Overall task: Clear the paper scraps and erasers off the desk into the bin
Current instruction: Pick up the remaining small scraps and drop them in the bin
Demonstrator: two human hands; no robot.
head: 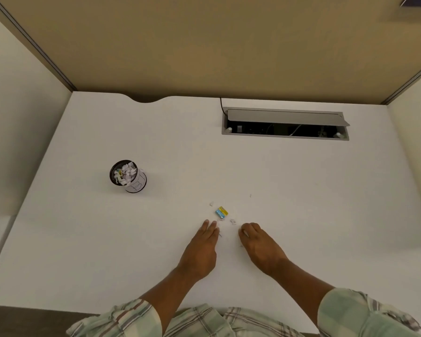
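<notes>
Both hands rest on the white counter (301,190), left hand (202,251) flat with fingers extended, right hand (258,244) curled, contents unclear, near an eraser (221,212).

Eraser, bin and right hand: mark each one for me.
eraser (221,212), head view, middle of its blue and yellow wrapper
bin (139,183), head view, white label on its side wall
right hand (258,242), head view, back of the hand

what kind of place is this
Probably an office cubicle: tan partition panels wall in a white desk with a built-in cable hatch, and a small mesh bin sits on it.
</notes>
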